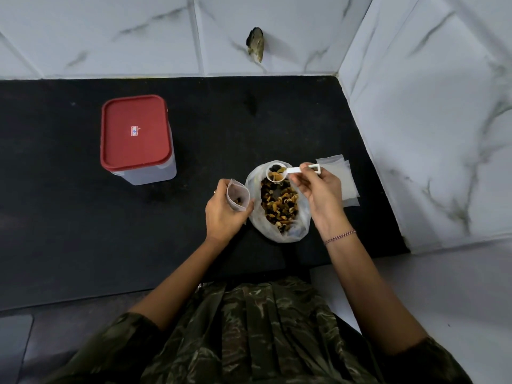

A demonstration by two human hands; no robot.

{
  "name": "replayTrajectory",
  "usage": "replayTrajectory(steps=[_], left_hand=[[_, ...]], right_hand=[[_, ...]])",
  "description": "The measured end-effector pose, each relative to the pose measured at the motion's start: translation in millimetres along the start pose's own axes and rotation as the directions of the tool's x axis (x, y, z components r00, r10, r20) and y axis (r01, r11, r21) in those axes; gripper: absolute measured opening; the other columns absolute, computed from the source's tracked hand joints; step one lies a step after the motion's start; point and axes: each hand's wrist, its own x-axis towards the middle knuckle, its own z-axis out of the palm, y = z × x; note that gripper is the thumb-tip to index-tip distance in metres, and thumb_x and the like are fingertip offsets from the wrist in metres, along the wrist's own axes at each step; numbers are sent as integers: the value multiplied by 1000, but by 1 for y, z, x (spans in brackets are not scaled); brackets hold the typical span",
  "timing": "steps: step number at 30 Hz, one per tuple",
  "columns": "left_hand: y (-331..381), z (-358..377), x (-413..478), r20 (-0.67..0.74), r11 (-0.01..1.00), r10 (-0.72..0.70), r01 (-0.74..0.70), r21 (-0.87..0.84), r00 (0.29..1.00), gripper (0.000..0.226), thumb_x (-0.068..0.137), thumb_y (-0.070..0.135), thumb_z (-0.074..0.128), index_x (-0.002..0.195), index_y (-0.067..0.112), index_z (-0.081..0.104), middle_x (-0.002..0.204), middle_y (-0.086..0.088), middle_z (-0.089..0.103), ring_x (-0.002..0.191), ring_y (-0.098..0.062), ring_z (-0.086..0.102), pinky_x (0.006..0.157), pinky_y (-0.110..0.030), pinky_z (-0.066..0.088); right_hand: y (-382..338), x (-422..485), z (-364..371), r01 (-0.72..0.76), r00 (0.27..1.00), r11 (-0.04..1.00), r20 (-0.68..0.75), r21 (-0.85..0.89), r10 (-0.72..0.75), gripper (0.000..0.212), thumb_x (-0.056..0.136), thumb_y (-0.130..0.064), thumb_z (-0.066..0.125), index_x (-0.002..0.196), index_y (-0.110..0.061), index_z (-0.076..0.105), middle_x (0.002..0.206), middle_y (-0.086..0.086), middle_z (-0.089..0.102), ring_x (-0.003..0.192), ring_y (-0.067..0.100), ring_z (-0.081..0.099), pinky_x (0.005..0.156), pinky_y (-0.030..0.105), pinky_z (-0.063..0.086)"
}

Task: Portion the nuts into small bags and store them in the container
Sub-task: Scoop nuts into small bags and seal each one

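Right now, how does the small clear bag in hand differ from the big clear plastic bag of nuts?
The small clear bag is gripped by the left hand; the big clear plastic bag rests on the counter. The small one holds few nuts, the big one many. Both are open.

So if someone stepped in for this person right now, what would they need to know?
Left hand holds a small bag open, a few pieces inside.
Right hand pinches the scoop, loaded, above the big nut bag.
Spare empty bags lie to its right.
Container stands far left, red lid on.
No filled bag in sight.
To do: tip in this scoop, fill and close bags, store them.
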Motion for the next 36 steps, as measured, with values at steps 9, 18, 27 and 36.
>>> replayTrajectory(steps=[9,18,27,36], left_hand=[[15,-4,6,-28,999,-31,32,35,999,44,76,38,77,107,26,49,100,10,65,90,-7,65,75,-37,58],[22,-9,9,-39,994,-107,108,15,994,46,74,43,77,105,22,49,88,10,66,80,-5,65,72,-35,56],[23,-13,12,-34,991,-134,133,-22,990,42,73,39,74,101,27,46,85,8,65,77,-9,65,66,-32,54],[22,-14,17,-33,991,-118,120,59,992,48,76,44,77,108,22,49,93,11,64,84,-6,64,72,-28,55]], right_hand=[[15,-33,33,183,981,953,104,-240,-162,17,88,-14,64,103,-6,65,90,10,72,81,18,71,75,28,57],[33,-41,37,676,728,470,417,-568,-543,8,88,-18,66,95,-14,64,85,-4,70,77,5,67,70,21,55],[51,-34,18,942,292,35,766,-333,-572,14,86,-2,59,98,0,67,101,10,70,97,15,65,88,22,50],[31,-37,23,462,885,863,170,-204,-433,8,84,-10,68,92,-8,66,86,1,73,86,16,71,80,25,55]])
